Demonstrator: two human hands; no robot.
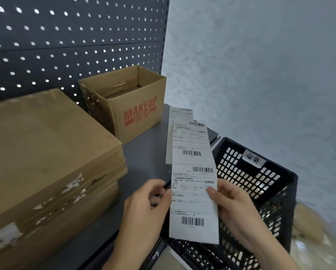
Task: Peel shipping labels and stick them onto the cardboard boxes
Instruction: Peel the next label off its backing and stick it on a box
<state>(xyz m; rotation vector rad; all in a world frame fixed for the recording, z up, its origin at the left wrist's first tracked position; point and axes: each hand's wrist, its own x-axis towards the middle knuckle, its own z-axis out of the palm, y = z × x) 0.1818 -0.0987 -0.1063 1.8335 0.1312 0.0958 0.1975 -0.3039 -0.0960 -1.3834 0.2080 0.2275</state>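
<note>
A long white strip of shipping labels [192, 172] with barcodes hangs upright in front of me, above the shelf edge. My left hand [145, 209] pinches the strip's left edge near the lowest label. My right hand [233, 205] holds the right edge, its thumb lying across the label's face. Two flat, closed cardboard boxes [46, 152] are stacked at the left on the grey shelf [143, 156]. An open cardboard box [128, 98] printed MAKEUP in red stands behind them.
A dark pegboard panel [75, 36] backs the shelf. A black plastic crate [260, 188] with a handwritten tag sits to the right, below the shelf edge. A pale grey wall [260, 75] is at the right. Brown blurred items [309, 230] lie beyond the crate.
</note>
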